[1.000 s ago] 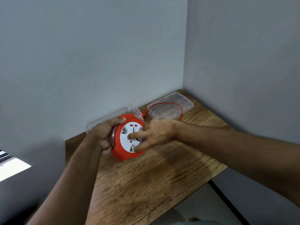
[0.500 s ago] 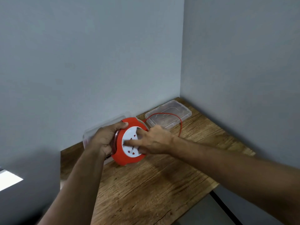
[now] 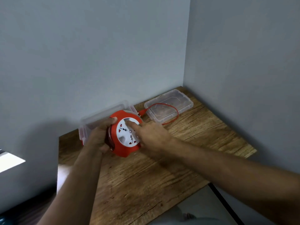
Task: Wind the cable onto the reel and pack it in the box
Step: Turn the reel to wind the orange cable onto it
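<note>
A red cable reel (image 3: 125,151) with a white socket face stands tilted on the wooden table (image 3: 146,176). My left hand (image 3: 99,135) grips its left rim. The fingers of my right hand (image 3: 151,135) press on the white face, with one fingertip in a recess near the top. A thin red cable (image 3: 173,109) runs from the reel's top right in a loop across the clear lid (image 3: 186,101). The cable's red plug (image 3: 141,112) lies beside the lid. The clear plastic box (image 3: 97,117) stands behind the reel against the wall, partly hidden by it.
Grey walls meet in a corner at the back right of the table. The table's front edge runs diagonally at lower right, with the floor and a dark strip (image 3: 225,203) below it. A bright patch (image 3: 9,161) shows at far left.
My right hand's fingers have turned around the white face, from its lower middle to its top. The cable loop over the lid has shrunk slightly. The left hand keeps its grip.
</note>
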